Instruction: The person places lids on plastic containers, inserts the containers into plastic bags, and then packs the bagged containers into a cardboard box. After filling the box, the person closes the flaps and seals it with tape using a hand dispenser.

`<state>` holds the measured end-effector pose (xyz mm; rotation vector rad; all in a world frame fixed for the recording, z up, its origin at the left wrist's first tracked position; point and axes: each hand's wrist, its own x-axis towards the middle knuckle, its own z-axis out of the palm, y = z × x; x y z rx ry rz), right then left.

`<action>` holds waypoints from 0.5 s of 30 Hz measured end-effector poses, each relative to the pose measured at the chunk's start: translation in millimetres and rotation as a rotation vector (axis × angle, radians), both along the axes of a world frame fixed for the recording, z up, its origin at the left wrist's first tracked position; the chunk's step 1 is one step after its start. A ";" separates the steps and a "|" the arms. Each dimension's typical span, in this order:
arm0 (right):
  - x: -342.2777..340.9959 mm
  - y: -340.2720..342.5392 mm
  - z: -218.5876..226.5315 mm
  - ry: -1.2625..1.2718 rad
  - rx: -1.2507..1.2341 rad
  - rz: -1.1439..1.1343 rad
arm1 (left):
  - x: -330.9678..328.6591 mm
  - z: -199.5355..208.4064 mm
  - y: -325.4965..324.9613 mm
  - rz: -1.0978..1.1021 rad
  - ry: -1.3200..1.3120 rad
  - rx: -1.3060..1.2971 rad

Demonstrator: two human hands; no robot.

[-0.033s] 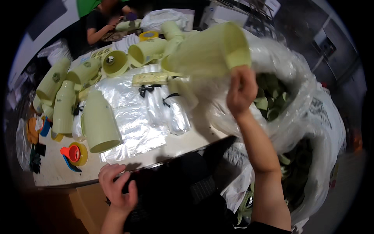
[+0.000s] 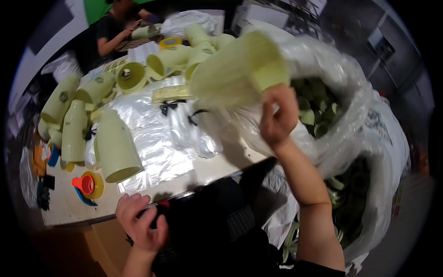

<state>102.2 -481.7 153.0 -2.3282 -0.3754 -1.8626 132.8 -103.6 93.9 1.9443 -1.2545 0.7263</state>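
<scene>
My right hand point(image 2: 277, 117) is raised over the big clear plastic bag point(image 2: 344, 83), its fingers curled shut on the narrow rim of a pale yellow-green cone point(image 2: 237, 69). I hold the cone on its side, wide mouth toward the bench point(image 2: 207, 168), probably so it clears the bag's opening, where more green pieces lie. My left hand point(image 2: 140, 224) rests low at the bench's near edge, fingers loosely bent over a dark thing I cannot make out; whether they grip it I cannot tell. Further out, another cone point(image 2: 115, 147) stands on a clear plastic sheet point(image 2: 157, 138), more cones lie in rows behind, and a small orange funnel point(image 2: 84, 183) sits at the left.
</scene>
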 end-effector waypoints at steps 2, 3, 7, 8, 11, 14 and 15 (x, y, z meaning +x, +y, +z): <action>-22.9 43.4 -12.2 0.103 0.000 0.155 | -21.0 18.5 -33.1 0.022 -0.175 -0.060; -33.4 67.2 -22.7 0.271 0.058 0.190 | -32.8 27.5 -49.8 0.054 -0.235 -0.107; -77.7 110.0 -59.0 1.005 0.233 0.521 | -61.7 40.7 -77.9 -0.128 0.583 0.402; -76.3 99.4 -82.5 0.948 0.632 0.727 | -60.1 28.3 -70.2 -0.167 0.676 0.498; -69.1 4.3 -123.4 0.625 0.862 0.224 | -49.0 -6.4 -32.1 -0.157 0.934 0.739; -82.2 -162.5 -147.5 0.476 0.817 -0.551 | -20.0 -23.6 18.2 -0.123 1.400 0.702; -73.8 -191.4 -156.6 0.588 0.866 -0.799 | -14.2 -38.0 41.5 -0.161 1.500 0.637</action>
